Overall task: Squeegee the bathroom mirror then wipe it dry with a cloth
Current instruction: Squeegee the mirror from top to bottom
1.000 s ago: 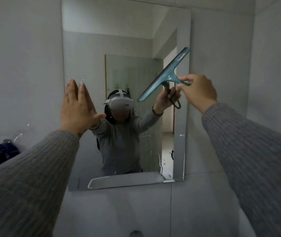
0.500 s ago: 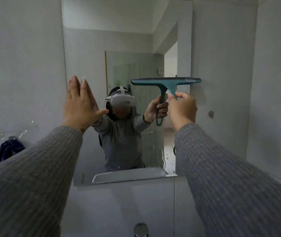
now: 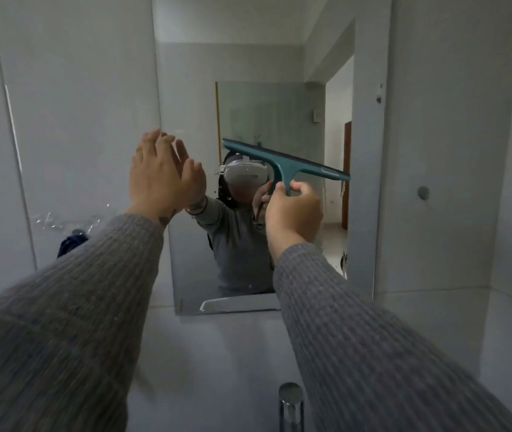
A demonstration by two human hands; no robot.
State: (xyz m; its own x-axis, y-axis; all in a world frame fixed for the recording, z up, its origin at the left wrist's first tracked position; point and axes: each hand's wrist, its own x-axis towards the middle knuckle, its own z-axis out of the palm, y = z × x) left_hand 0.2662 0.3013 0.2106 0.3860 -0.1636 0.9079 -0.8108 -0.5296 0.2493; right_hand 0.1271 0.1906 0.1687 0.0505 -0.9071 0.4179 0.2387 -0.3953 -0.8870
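The rectangular wall mirror (image 3: pixel 248 63) hangs on the tiled wall straight ahead. My right hand (image 3: pixel 292 216) grips the handle of a teal squeegee (image 3: pixel 282 162). Its blade lies against the middle of the glass and slopes down to the right. My left hand (image 3: pixel 158 176) is flat, fingers up and apart, pressed on the mirror's left edge. A dark blue cloth (image 3: pixel 69 243) hangs on the wall at the left, partly hidden behind my left sleeve.
A chrome tap (image 3: pixel 290 400) stands below the mirror at the bottom edge. A round knob (image 3: pixel 423 192) sticks out of the right wall panel. A clear plastic holder (image 3: pixel 61 218) is fixed to the left tiles. Walls close in on both sides.
The squeegee has swung from steeply tilted up right, through level, to sloping down right, and has moved left and lower on the glass. My left hand stays on the mirror's edge.
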